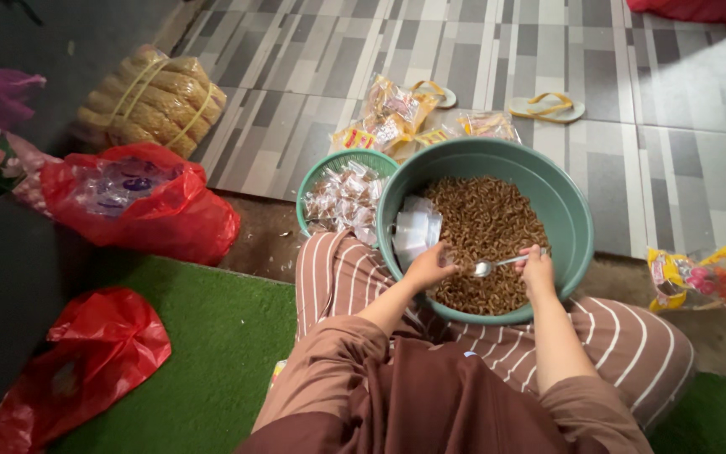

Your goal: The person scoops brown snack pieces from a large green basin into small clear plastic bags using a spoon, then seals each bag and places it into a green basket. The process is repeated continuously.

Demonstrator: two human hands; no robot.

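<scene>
Right hand [538, 267]: closed on spoon [497, 265] handle, above near side of snacks.
Left hand [428, 267]: curled around a small clear bag, hardly visible; spoon bowl beside it.
Basin [569, 210]: green, on lap, holding brown snacks [485, 227] and empty bags [415, 231] at left.
Basket [317, 181]: left of basin, holding filled packets [342, 197].
Floor [296, 67]: tiled, far side.

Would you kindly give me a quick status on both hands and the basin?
Right hand gripping metal spoon. Left hand at small clear bags. Green plastic basin holds brown snacks. Nothing obstructing.
</scene>
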